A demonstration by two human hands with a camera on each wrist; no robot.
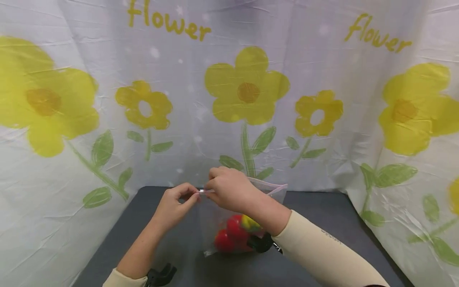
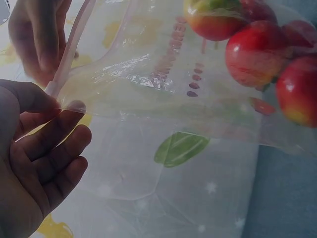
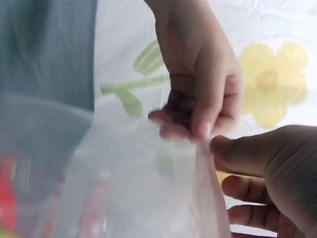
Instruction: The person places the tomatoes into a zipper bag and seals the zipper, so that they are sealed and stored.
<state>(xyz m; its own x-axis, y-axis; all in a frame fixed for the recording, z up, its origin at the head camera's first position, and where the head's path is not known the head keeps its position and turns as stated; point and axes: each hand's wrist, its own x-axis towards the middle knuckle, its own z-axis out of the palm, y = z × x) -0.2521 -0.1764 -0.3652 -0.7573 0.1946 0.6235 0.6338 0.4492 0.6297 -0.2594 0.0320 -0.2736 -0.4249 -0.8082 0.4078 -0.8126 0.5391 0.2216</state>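
Note:
A clear zip bag [image 1: 209,221] with a pink zip edge [image 2: 74,44] stands on the dark table, its opening at the top. Inside lie several glossy red-and-yellow fruits that look like apples [image 2: 257,54]. My left hand [image 1: 173,207] pinches the bag's top left corner between thumb and index finger, the other fingers loosely bent. Right beside it, my right hand [image 1: 231,189] grips the zip edge, its thumb [image 3: 242,153] against the strip. A small white zip end piece [image 1: 203,191] shows between the two hands. Farther right, the pink edges of the mouth stand apart.
The dark grey table [image 1: 308,223] reaches back to a white curtain [image 1: 186,119] painted with yellow flowers, which also runs along both sides. Black wrist mounts [image 1: 161,275] sit under both forearms, and the right one overlaps the bag in the head view.

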